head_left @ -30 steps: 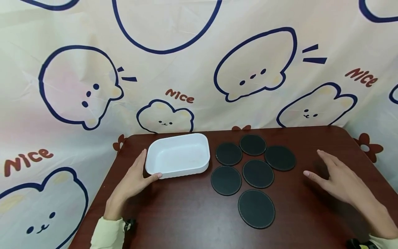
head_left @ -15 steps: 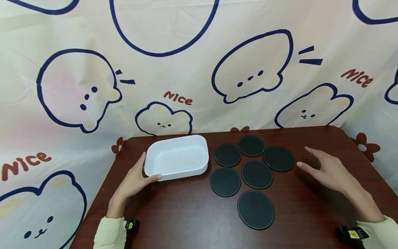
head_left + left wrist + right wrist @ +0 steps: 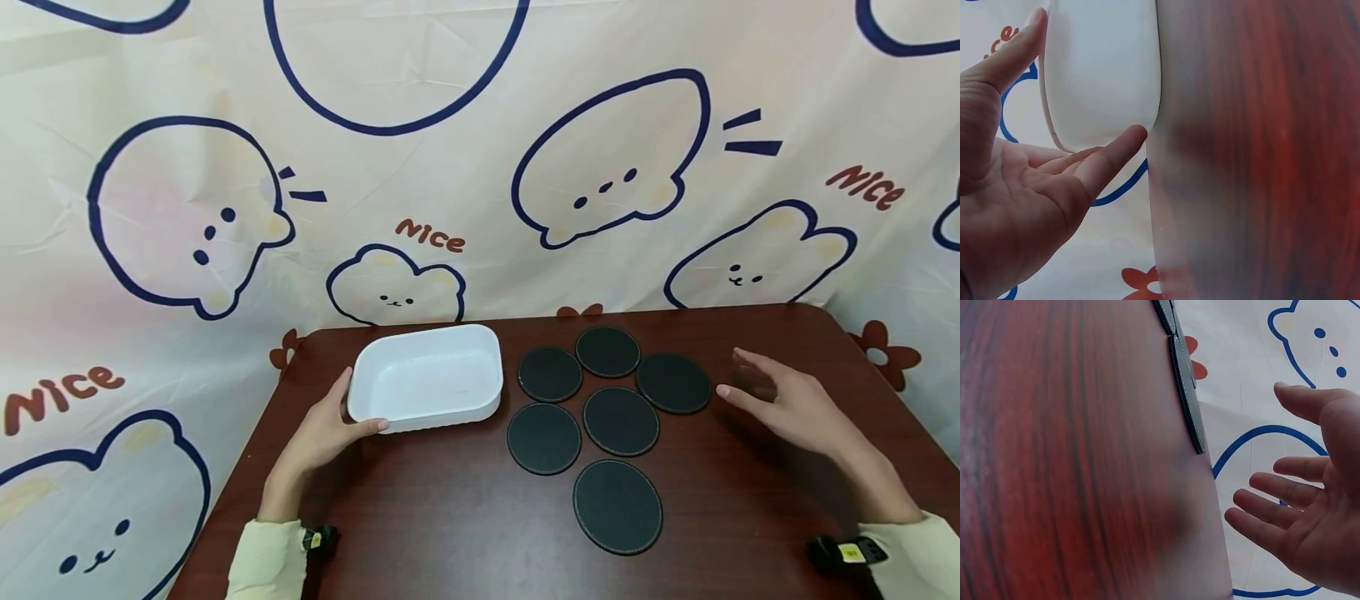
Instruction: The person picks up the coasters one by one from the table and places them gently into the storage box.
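My left hand (image 3: 322,433) holds the left end of a white rectangular tray (image 3: 427,375). Its thumb lies on the near rim and its fingers run along the end wall. The left wrist view shows the tray (image 3: 1104,69) between the spread thumb and fingers of that hand (image 3: 1035,181). Over the table's right side, my right hand (image 3: 802,408) hovers with fingers apart, holding nothing. It is nearest to the rightmost black round coaster (image 3: 673,383), with a small gap. In the right wrist view, this hand (image 3: 1310,506) is palm-visible, fingers extended, with coasters (image 3: 1186,394) beyond.
Several more black coasters lie flat in a loose cluster right of the tray, the nearest coaster (image 3: 617,507) towards the front. All rest on a dark brown wooden table (image 3: 450,517). A patterned cloth (image 3: 480,167) hangs behind the table's back edge.
My right hand has moved left, closer to the rightmost coaster, mostly in the first half second. The left hand keeps its place on the tray; the coasters have not moved.
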`<state>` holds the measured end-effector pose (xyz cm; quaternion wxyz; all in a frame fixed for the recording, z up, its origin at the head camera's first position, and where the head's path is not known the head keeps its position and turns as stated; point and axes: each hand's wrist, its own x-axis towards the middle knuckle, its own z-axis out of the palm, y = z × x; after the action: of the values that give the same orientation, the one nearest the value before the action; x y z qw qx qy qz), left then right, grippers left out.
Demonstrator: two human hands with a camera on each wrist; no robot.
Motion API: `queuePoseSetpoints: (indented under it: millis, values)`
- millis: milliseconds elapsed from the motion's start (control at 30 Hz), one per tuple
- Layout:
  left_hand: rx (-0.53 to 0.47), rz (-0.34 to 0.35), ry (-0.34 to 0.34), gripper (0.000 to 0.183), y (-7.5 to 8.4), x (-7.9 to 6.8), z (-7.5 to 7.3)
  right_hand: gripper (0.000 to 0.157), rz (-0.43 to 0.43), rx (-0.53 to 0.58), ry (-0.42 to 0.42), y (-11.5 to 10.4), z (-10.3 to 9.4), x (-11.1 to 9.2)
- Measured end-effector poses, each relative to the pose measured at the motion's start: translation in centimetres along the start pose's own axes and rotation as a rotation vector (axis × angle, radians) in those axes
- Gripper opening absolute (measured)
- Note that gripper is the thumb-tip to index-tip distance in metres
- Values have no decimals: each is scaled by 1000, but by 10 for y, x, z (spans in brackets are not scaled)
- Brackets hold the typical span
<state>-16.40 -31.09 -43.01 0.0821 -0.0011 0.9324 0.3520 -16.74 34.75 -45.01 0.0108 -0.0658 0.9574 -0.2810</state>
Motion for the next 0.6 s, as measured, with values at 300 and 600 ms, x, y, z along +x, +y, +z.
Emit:
queuePoseSetpoints:
  millis: [300,600]
  values:
    - [-58,15,-12,129,1,3,1,81,-38,79,-4,4,2,8]
    - [-56,13,-3,127,-3,4,0,81,-15,213,-62,10,3,20]
